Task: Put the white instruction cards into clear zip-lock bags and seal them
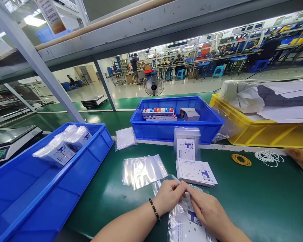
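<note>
My left hand (169, 195) and my right hand (209, 203) meet over the bench, thumbs and fingertips pinched together at the upper end of a clear plastic bag (172, 223). The bag's edge is mostly hidden by the fingers. Inside or under the plastic lies a white printed booklet (188, 232) with a purple figure. Just beyond my hands is a stack of similar white booklets (195, 171). Behind it, a bagged booklet (186, 149) lies against a blue bin. To the left, several flat clear bags (143, 172) are spread in a pile.
Blue bins (176, 130) stand ahead and at left (73, 188), the latter with banded bagged packs (63, 146). At right are a yellow bin (272, 136), yellow rubber bands (241, 160) and white bands (269, 158). A white packet (125, 138) lies near the centre bin. A shelf beam (141, 32) crosses above.
</note>
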The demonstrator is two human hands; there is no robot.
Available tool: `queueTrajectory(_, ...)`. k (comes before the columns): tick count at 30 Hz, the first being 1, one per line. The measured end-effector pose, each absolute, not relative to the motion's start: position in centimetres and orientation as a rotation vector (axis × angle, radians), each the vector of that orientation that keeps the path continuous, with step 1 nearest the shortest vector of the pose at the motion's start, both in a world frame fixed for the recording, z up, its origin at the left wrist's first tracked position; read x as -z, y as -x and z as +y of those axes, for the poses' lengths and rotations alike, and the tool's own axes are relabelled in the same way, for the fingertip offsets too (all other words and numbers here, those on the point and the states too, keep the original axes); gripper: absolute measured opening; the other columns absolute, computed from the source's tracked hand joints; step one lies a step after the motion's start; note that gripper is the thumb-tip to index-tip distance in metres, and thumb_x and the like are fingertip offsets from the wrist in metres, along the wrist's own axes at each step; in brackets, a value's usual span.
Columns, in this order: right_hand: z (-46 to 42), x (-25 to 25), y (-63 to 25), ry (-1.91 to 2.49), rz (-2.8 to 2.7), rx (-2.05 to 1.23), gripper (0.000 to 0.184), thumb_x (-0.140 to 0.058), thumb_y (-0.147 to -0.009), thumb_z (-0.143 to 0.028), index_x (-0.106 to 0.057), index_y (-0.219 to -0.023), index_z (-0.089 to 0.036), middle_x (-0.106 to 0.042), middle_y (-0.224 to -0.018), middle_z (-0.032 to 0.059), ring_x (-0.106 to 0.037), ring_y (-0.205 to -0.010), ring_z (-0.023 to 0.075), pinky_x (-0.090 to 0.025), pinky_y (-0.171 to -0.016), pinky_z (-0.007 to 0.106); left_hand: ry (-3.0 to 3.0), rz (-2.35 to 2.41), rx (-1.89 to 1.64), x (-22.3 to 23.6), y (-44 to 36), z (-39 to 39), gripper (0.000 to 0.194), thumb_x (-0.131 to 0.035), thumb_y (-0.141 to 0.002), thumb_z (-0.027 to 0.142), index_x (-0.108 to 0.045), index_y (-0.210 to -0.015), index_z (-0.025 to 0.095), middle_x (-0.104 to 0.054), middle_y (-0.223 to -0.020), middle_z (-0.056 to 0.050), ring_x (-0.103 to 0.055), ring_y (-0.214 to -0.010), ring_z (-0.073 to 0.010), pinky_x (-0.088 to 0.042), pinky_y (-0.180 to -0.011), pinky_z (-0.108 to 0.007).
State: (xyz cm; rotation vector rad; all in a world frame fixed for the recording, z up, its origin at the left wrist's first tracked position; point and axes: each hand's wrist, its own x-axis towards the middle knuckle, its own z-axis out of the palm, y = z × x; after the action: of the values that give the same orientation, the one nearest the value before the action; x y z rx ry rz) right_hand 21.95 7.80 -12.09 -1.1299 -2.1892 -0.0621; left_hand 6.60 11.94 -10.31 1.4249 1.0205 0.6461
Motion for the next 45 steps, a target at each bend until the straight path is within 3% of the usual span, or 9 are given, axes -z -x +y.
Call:
queueTrajectory(4,7.6,11.3,-21.5,1.164,-2.138,-0.061,0.039,-0.034,-0.087,-0.016,-0.053,-0.121,-0.017,-0.071,-0.087,0.0080,-0.067,-0.070,0.0160,-0.054,-0.058,0.023,-1.352,1.007,-0.682,10.9,-6.7,12.0,0.033,-0.048,-0.073,0.039,-0.052,-0.050,0.015,-0.045,-0.045,0.003,-0.042,-0.044,-0.0083,-0.035,-0.048,-0.021)
queueTrajectory(8,7.5,10.4,-21.4,1.266,-2.050,-0.337,0.023,-0.041,-0.087,-0.030,-0.062,-0.090,-0.020,-0.063,-0.065,0.0026,-0.058,-0.052,0.0133,-0.048,-0.049,0.023,-1.358,1.001,-0.710,10.9,-6.6,11.7,0.025,-0.053,-0.069,0.034,-0.054,-0.054,0.014,-0.047,-0.048,0.004,-0.042,-0.048,-0.0082,-0.034,-0.049,-0.020)
queueTrajectory(17,7.4,10.7,-21.5,1.330,-2.007,-0.460,0.036,-0.033,-0.087,-0.027,-0.041,-0.053,-0.021,-0.048,-0.050,-0.0011,-0.046,-0.046,0.0106,-0.035,-0.044,0.022,-1.696,0.984,-0.580,9.7,-6.6,11.3,0.028,-0.049,-0.071,0.023,-0.040,-0.046,0.017,-0.038,-0.046,0.006,-0.037,-0.049,-0.0083,-0.028,-0.049,-0.021)
queueTrajectory(23,7.8,11.2,-22.4,1.550,-1.828,-0.142,0.033,-0.035,-0.086,-0.028,-0.038,-0.054,-0.022,-0.045,-0.049,-0.0026,-0.044,-0.043,0.0103,-0.034,-0.043,0.022,-1.738,1.043,-0.517,10.1,-6.6,11.2,0.029,-0.047,-0.066,0.016,-0.031,-0.042,0.018,-0.027,-0.043,0.007,-0.027,-0.046,-0.0071,-0.022,-0.046,-0.022)
queueTrajectory(29,7.2,10.2,-21.8,1.141,-2.004,-0.021,0.030,-0.051,-0.081,-0.038,-0.050,-0.103,-0.018,-0.055,-0.069,0.0019,-0.054,-0.054,0.0133,-0.045,-0.046,0.022,-1.481,1.140,-0.615,9.9,-6.2,12.4,0.023,-0.047,-0.064,0.020,-0.040,-0.042,0.017,-0.036,-0.043,0.006,-0.033,-0.048,-0.0073,-0.027,-0.046,-0.020)
queueTrajectory(35,7.3,10.2,-22.1,1.133,-2.083,-0.109,0.020,-0.038,-0.086,-0.017,-0.058,-0.085,-0.019,-0.058,-0.066,0.0030,-0.056,-0.055,0.0127,-0.045,-0.050,0.022,-1.446,1.031,-0.725,9.5,-5.6,12.6,0.029,-0.045,-0.074,0.035,-0.049,-0.052,0.017,-0.042,-0.046,0.003,-0.038,-0.047,-0.0102,-0.033,-0.049,-0.023)
queueTrajectory(39,7.7,9.7,-23.2,1.215,-1.979,-0.555,0.024,-0.036,-0.089,-0.026,-0.058,-0.079,-0.020,-0.061,-0.066,0.0022,-0.058,-0.058,0.0136,-0.046,-0.054,0.023,-1.893,0.828,-1.121,8.7,-4.7,12.6,0.019,-0.045,-0.078,0.029,-0.059,-0.082,0.017,-0.061,-0.083,-0.008,-0.052,-0.083,-0.0200,-0.040,-0.078,-0.034)
queueTrajectory(41,7.8,9.0,-23.7,1.259,-1.975,-0.778,0.028,-0.035,-0.088,-0.032,-0.057,-0.074,-0.021,-0.061,-0.067,0.0021,-0.057,-0.061,0.0145,-0.046,-0.056,0.024,-2.112,0.691,-1.001,8.4,-4.3,12.7,0.018,-0.048,-0.076,0.023,-0.060,-0.088,0.019,-0.064,-0.083,-0.007,-0.052,-0.090,-0.0216,-0.038,-0.085,-0.036)
queueTrajectory(45,7.9,7.8,-24.6,1.297,-2.008,-1.052,0.038,-0.041,-0.083,-0.046,-0.045,-0.055,-0.020,-0.050,-0.057,-0.0012,-0.045,-0.053,0.0123,-0.039,-0.050,0.023,-2.217,0.750,-0.509,8.3,-4.1,13.1,0.002,-0.060,-0.068,0.019,-0.060,-0.066,0.019,-0.058,-0.060,0.000,-0.052,-0.070,-0.0161,-0.039,-0.075,-0.028)
